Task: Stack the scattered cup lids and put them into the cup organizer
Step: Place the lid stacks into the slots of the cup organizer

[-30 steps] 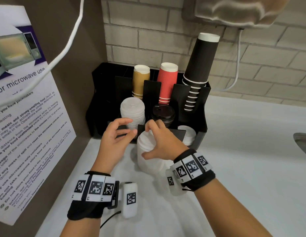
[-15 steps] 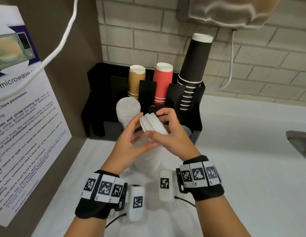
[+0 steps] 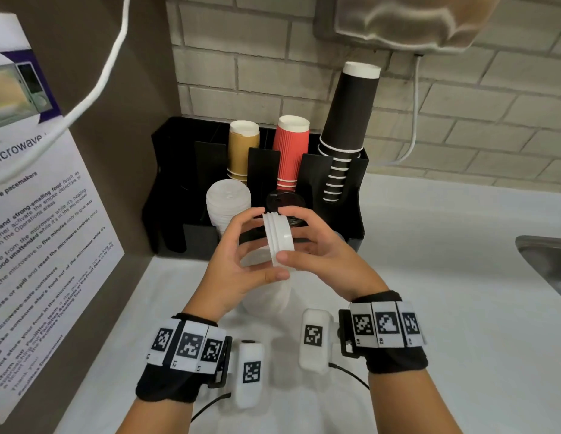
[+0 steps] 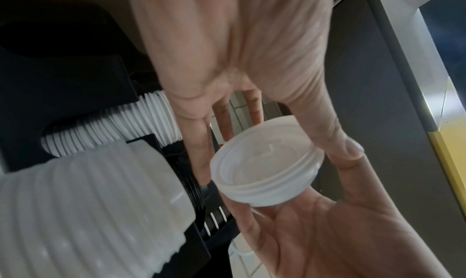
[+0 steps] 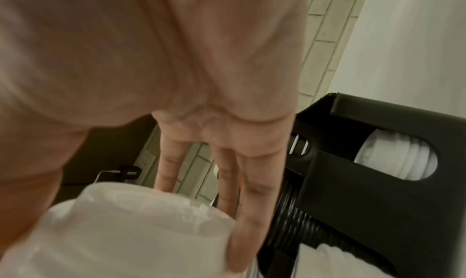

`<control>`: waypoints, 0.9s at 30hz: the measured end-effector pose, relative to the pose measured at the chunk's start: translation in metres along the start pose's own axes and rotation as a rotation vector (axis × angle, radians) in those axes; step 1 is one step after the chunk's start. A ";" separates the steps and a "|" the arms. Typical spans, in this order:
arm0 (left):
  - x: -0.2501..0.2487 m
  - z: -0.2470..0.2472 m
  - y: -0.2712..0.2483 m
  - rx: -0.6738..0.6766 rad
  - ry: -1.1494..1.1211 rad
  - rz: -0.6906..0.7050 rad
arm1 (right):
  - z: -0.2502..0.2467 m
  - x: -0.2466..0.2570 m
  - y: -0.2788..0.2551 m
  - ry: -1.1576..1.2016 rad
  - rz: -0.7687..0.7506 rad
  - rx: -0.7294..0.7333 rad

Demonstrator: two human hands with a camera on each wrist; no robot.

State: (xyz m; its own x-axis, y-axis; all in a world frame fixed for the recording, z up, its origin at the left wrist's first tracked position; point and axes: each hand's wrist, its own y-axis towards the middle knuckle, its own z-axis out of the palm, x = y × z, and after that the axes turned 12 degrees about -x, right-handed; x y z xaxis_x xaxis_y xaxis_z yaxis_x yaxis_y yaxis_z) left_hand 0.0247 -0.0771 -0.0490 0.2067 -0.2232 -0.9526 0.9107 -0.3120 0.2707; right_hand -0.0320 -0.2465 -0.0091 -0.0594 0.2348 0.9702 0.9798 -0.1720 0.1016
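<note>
Your left hand [image 3: 232,264] and right hand [image 3: 323,255] both pinch a short stack of white lids [image 3: 278,238], perhaps three, fingers curled on its rim, held above the tabletop [image 3: 445,308] just before the black organizer [image 3: 354,189].

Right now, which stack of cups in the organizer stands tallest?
The black cups, in the organizer's rightmost back slot. They rise well above the red cups and the shorter tan cups.

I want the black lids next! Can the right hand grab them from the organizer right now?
Probably not yet. The right hand is busy holding the small white lid stack together with the left hand. The black lids sit uncovered just behind it.
</note>
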 end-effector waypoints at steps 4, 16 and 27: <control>0.001 0.000 -0.001 0.003 0.017 0.019 | 0.001 -0.002 0.000 -0.002 0.003 -0.020; 0.007 -0.007 0.006 -0.048 0.086 -0.013 | -0.013 -0.011 0.022 -0.128 -0.213 -0.288; 0.007 -0.029 0.007 -0.276 0.166 0.023 | -0.086 -0.039 0.089 -0.946 0.013 -0.195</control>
State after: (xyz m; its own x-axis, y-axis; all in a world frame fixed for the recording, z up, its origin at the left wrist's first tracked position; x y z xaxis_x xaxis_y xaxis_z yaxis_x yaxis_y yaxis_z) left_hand 0.0429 -0.0545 -0.0575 0.2635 -0.0662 -0.9624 0.9630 -0.0409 0.2664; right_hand 0.0414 -0.3538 -0.0193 0.2128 0.8906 0.4020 0.9254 -0.3157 0.2096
